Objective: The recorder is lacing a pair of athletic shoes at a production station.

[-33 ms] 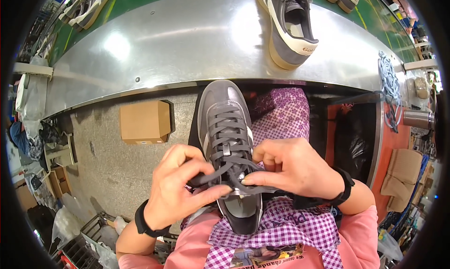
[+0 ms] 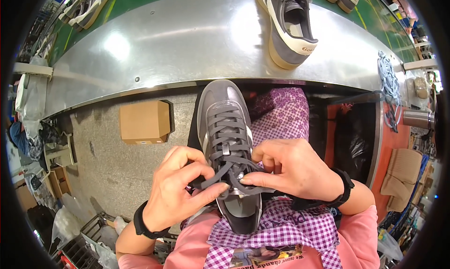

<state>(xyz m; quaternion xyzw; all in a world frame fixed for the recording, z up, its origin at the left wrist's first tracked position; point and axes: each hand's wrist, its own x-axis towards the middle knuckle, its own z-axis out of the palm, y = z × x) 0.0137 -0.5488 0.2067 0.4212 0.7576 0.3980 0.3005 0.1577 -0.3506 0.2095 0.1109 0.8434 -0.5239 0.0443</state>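
A grey sneaker (image 2: pixel 222 93) lies on my lap, its toe pointing away from me and its heel against my checked apron. Grey shoelaces (image 2: pixel 229 128) run crisscross up its front and pass through a small loop on the tongue. At the top of the lacing the lace ends cross. On the left side, my left hand (image 2: pixel 180 184) pinches one lace between thumb and fingers. Opposite it, my right hand (image 2: pixel 297 168) holds the other lace, with its thumb by the top eyelets. The fingertips partly cover the crossing.
Beyond my knees runs a metal bench edge (image 2: pixel 178 58) beside a green belt (image 2: pixel 140 2). Another grey sneaker (image 2: pixel 288 44) stands on the metal. Light blue laces (image 2: pixel 388 77) hang at the right. A brown cardboard box (image 2: pixel 143 121) sits on the floor to the left.
My left fingers and thumb have shifted very slightly, still pinching the lace. The right hand and the sneaker look almost unchanged.
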